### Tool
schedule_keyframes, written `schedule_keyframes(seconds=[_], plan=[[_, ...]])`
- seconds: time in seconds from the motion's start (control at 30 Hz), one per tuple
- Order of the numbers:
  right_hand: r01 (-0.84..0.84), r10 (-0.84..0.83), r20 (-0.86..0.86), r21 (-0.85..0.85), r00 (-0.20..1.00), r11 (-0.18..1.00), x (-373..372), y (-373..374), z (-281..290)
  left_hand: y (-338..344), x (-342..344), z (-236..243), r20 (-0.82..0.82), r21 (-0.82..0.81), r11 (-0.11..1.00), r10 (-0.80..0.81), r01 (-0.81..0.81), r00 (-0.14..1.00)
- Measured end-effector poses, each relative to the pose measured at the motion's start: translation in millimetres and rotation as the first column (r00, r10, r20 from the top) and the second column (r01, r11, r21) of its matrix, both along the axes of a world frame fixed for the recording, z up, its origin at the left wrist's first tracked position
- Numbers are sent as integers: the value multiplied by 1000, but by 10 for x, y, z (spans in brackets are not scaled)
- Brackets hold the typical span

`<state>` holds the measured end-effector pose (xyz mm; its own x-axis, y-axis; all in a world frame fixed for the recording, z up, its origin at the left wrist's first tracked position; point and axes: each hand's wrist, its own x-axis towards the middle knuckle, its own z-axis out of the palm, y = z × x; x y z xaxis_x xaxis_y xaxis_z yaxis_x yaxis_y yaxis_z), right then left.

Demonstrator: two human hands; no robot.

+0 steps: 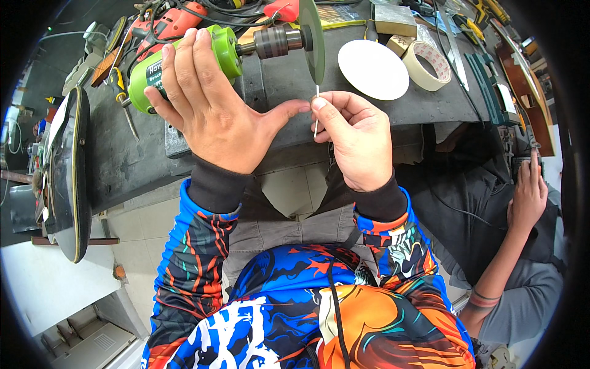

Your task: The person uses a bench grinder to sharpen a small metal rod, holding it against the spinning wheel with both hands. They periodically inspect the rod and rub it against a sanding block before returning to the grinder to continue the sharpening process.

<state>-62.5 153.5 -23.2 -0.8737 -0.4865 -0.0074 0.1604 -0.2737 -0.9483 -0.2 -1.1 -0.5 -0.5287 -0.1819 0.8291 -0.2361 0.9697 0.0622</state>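
Head view: left hand clamped on green grinder; right hand pinching thin white stick against disc at 12 o'clock.

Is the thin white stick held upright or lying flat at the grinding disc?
Upright. The right hand pinches the thin white stick near its middle, and its top end meets the lower edge of the green disc.
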Motion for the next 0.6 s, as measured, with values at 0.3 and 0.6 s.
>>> schedule_keyframes(seconds=[0.3,0.6], plan=[[-1,1,3,12,1000,1000,-13,7,8,5,1,2,7,6,1000,-7,7,1000],[4,-4,11,24,1000,1000,12,2,25,5,12,8,4,8,1000,1,-1,1000]])
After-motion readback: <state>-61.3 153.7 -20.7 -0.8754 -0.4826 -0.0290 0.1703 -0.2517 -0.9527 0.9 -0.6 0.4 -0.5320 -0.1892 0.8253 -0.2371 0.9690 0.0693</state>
